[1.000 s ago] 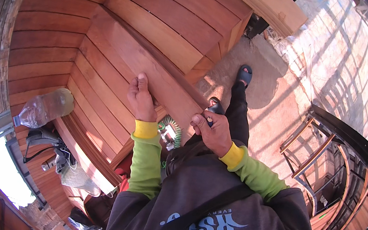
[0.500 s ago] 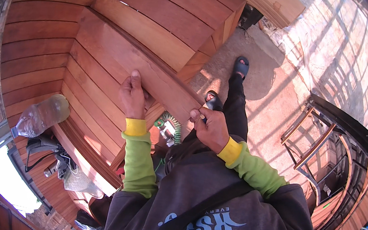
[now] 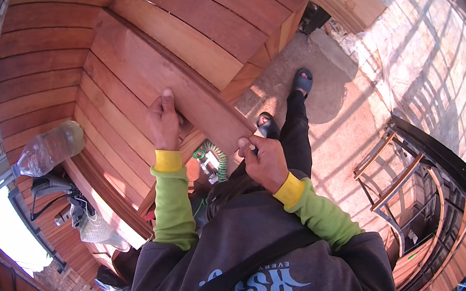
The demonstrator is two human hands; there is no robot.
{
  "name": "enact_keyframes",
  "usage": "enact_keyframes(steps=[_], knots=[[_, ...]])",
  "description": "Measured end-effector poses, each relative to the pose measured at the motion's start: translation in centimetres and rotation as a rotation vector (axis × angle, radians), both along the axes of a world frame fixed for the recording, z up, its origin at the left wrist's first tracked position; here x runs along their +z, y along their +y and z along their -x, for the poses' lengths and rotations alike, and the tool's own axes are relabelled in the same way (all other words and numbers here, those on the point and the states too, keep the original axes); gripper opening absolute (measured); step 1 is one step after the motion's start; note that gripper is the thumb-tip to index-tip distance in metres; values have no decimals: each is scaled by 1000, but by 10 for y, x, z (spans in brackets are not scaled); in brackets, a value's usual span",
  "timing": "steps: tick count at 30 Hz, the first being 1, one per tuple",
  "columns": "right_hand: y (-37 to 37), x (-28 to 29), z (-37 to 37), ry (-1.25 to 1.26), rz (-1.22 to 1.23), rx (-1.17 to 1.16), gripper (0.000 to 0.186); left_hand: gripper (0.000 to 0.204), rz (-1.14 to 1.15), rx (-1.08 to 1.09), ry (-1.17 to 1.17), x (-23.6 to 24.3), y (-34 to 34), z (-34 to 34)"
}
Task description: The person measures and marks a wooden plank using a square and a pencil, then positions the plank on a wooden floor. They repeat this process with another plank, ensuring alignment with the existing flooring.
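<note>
A reddish-brown wooden board point(image 3: 180, 93) slants from the upper left down to my body, lying over stacked planks. My left hand point(image 3: 165, 121) grips its near edge around the middle, thumb on the top face and fingers curled out of sight underneath. At the board's right end is my right hand point(image 3: 265, 163), closed in a fist with the thumb and forefinger pressed together at the corner. A small bit of something shows between those fingers, too small to name. Both wrists have yellow cuffs on green sleeves.
Stacked wooden planks point(image 3: 52, 31) surround the board on the left and far side. A clear plastic bottle point(image 3: 50, 149) lies at the left near a black strapped item point(image 3: 52, 184). A green coiled hose point(image 3: 219, 164) hangs below the board. Metal-framed chairs point(image 3: 398, 180) stand at right.
The view has shifted slightly, so the surroundings sit a little further left. Both hands keep their places on the board, and the right fingers have turned slightly.
</note>
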State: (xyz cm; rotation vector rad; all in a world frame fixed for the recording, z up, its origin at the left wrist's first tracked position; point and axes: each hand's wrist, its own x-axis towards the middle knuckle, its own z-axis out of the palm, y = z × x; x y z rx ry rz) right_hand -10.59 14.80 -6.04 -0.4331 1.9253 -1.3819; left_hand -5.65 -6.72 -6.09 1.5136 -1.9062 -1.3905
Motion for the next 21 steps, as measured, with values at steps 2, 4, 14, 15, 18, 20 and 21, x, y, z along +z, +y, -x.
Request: enact_keyframes(steps=[2, 4, 14, 15, 18, 20, 21], knots=[[0, 0, 1, 19, -24, 10, 23, 37, 7, -17, -26, 1, -1, 0], [0, 0, 2, 17, -25, 12, 23, 37, 11, -28, -46, 1, -2, -1], [1, 1, 4, -14, -42, 46, 27, 37, 3, -5, -32, 1, -1, 0], [1, 0, 4, -21, -39, 44, 27, 37, 1, -1, -31, 1, 0, 0], [0, -2, 3, -23, -28, 31, 27, 38, 4, 4, -52, -1, -2, -1], [0, -3, 3, -31, -20, 27, 27, 38, 11, 5, -60, 0, -1, 0], [0, -3, 3, -34, -15, 25, 27, 38, 16, 5, -63, 1, -1, 1]])
